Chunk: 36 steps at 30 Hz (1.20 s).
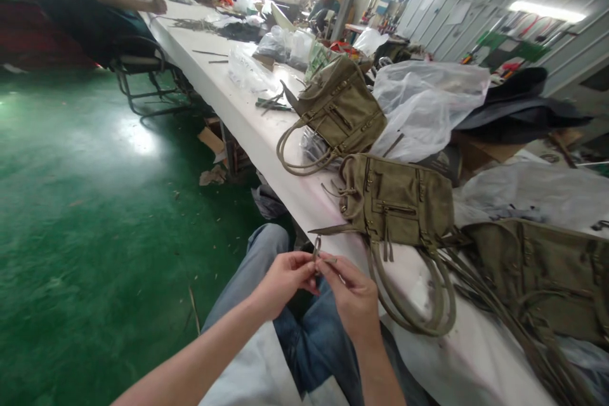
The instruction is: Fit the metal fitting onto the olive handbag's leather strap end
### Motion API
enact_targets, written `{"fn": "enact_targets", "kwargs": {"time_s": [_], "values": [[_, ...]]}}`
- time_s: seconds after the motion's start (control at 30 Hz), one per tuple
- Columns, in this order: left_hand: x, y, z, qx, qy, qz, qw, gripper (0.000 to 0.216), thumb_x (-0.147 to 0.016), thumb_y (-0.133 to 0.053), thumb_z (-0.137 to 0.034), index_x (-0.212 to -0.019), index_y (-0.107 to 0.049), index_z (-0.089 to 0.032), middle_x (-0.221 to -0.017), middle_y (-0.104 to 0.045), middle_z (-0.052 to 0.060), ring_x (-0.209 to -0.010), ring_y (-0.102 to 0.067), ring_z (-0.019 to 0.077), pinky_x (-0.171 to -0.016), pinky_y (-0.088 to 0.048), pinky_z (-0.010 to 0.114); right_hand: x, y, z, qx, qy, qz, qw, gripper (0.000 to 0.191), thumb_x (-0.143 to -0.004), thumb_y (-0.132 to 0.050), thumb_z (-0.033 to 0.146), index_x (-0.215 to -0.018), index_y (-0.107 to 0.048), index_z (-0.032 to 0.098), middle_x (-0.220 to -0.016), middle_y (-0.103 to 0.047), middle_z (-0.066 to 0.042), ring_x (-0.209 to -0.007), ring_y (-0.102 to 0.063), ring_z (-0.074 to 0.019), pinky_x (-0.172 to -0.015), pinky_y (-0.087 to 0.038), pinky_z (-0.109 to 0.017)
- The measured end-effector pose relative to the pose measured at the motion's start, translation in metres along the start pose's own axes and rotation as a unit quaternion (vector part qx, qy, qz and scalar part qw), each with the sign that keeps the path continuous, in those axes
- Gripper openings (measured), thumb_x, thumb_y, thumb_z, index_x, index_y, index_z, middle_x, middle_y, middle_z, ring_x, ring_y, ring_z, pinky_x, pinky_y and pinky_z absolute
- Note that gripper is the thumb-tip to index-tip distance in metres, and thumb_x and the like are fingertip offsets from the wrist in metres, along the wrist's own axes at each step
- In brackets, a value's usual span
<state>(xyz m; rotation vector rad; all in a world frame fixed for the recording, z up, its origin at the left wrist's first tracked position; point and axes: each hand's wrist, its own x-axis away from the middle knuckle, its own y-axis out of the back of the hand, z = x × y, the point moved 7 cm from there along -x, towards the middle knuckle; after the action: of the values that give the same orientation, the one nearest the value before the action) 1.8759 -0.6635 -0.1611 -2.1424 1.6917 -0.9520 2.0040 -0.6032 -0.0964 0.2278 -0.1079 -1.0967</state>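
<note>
Above my lap, both hands come together around a thin olive strap (318,245), which is bent into a small loop that sticks up between the fingertips. My left hand (291,276) pinches it from one side. The fingers of my right hand (351,288) are closed on it from the other side, with a short end showing past them. Just beyond my hands, an olive handbag (404,200) lies on the white table (328,244), its round handles (440,304) hanging toward me. A pointed strap (333,229) reaches out from the bag near my fingers.
A second olive bag (345,114) lies farther along the table, and another olive bag (547,273) is at the right with long straps. Clear plastic bags (428,101) lie behind them. A person's arm (124,0) is at the far left near a chair (137,63).
</note>
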Motion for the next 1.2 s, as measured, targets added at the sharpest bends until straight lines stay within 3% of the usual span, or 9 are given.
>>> {"fn": "enact_targets", "kwargs": {"time_s": [0.17,0.4,0.57,0.67,0.77,0.9,1.0,1.1,1.2], "values": [[-0.004,0.021,0.009,0.004,0.031,-0.099,0.995,0.066,-0.072,-0.094,-0.067,-0.103,-0.082,-0.011,-0.078,-0.069,0.007,-0.063,-0.059,0.0133,-0.061,-0.053,0.025,0.006,-0.018,-0.005,-0.004,-0.001,0.072,0.997,0.020,-0.099,-0.075,0.041,-0.112,-0.086,0.030,-0.109,-0.081,-0.007,-0.103,-0.075,-0.0265,-0.092,-0.063,-0.037],[-0.014,0.024,0.025,-0.058,0.002,-0.076,0.995,0.066,-0.072,-0.086,-0.078,-0.081,-0.081,-0.012,-0.065,-0.062,0.006,-0.055,-0.047,0.0113,-0.054,-0.034,0.025,0.006,-0.015,-0.023,-0.032,0.051,0.082,0.995,0.018,-0.100,-0.072,0.043,-0.103,-0.086,0.031,-0.102,-0.080,-0.007,-0.101,-0.075,-0.0261,-0.093,-0.063,-0.035],[-0.010,0.020,0.010,-0.235,-0.097,-0.091,0.963,0.040,-0.096,-0.070,-0.053,-0.081,-0.079,-0.017,-0.066,-0.066,0.006,-0.062,-0.058,0.0193,-0.057,-0.040,0.030,-0.004,-0.016,-0.026,-0.068,-0.017,0.044,0.997,0.030,-0.097,-0.076,0.049,-0.114,-0.086,0.027,-0.102,-0.082,-0.008,-0.095,-0.078,-0.0276,-0.083,-0.066,-0.034],[0.003,0.008,-0.013,-0.391,-0.204,-0.088,0.893,0.031,-0.106,-0.055,-0.030,-0.087,-0.078,-0.021,-0.082,-0.075,0.008,-0.075,-0.070,0.0229,-0.069,-0.053,0.032,-0.011,-0.013,-0.017,0.009,0.017,-0.037,0.999,0.026,-0.096,-0.079,0.044,-0.114,-0.086,0.026,-0.109,-0.084,-0.008,-0.100,-0.079,-0.0280,-0.090,-0.067,-0.036],[0.016,-0.006,-0.027,-0.531,-0.320,-0.080,0.781,0.031,-0.105,-0.044,-0.014,-0.106,-0.075,-0.019,-0.097,-0.078,0.011,-0.085,-0.076,0.0255,-0.079,-0.063,0.036,-0.013,-0.019,0.007,0.188,0.163,-0.070,0.966,0.027,-0.104,-0.064,0.028,-0.124,-0.083,0.026,-0.110,-0.082,-0.007,-0.094,-0.078,-0.0226,-0.089,-0.063,-0.033],[0.030,-0.013,-0.035,-0.647,-0.429,-0.101,0.623,0.034,-0.102,-0.043,-0.004,-0.122,-0.069,-0.011,-0.112,-0.079,0.016,-0.096,-0.078,0.0291,-0.084,-0.070,0.043,-0.018,-0.038,0.023,0.440,0.238,-0.001,0.866,0.039,-0.106,-0.054,0.016,-0.139,-0.073,0.025,-0.101,-0.076,-0.008,-0.081,-0.071,-0.0206,-0.070,-0.050,-0.030],[0.032,-0.010,-0.043,-0.667,-0.466,-0.115,0.570,0.036,-0.102,-0.043,-0.002,-0.128,-0.067,-0.007,-0.124,-0.077,0.020,-0.108,-0.078,0.0304,-0.091,-0.071,0.044,-0.027,-0.043,0.028,0.506,0.218,0.075,0.831,0.030,-0.105,-0.055,0.013,-0.126,-0.075,0.021,-0.099,-0.072,-0.009,-0.089,-0.070,-0.0227,-0.069,-0.044,-0.031],[0.028,-0.006,-0.051,-0.657,-0.478,-0.121,0.570,0.035,-0.103,-0.044,-0.002,-0.128,-0.068,-0.007,-0.132,-0.075,0.021,-0.115,-0.077,0.0304,-0.097,-0.070,0.044,-0.036,-0.039,0.032,0.471,0.175,0.119,0.856,0.026,-0.104,-0.052,0.010,-0.111,-0.073,0.024,-0.103,-0.070,-0.006,-0.092,-0.069,-0.0212,-0.070,-0.042,-0.031],[0.022,-0.002,-0.054,-0.581,-0.466,-0.112,0.657,0.028,-0.106,-0.050,-0.006,-0.122,-0.072,-0.012,-0.126,-0.078,0.015,-0.110,-0.078,0.0263,-0.095,-0.068,0.038,-0.042,-0.031,0.029,0.403,0.137,0.133,0.895,0.029,-0.104,-0.048,0.010,-0.110,-0.071,0.027,-0.105,-0.068,-0.003,-0.093,-0.068,-0.0191,-0.076,-0.044,-0.030]]}}
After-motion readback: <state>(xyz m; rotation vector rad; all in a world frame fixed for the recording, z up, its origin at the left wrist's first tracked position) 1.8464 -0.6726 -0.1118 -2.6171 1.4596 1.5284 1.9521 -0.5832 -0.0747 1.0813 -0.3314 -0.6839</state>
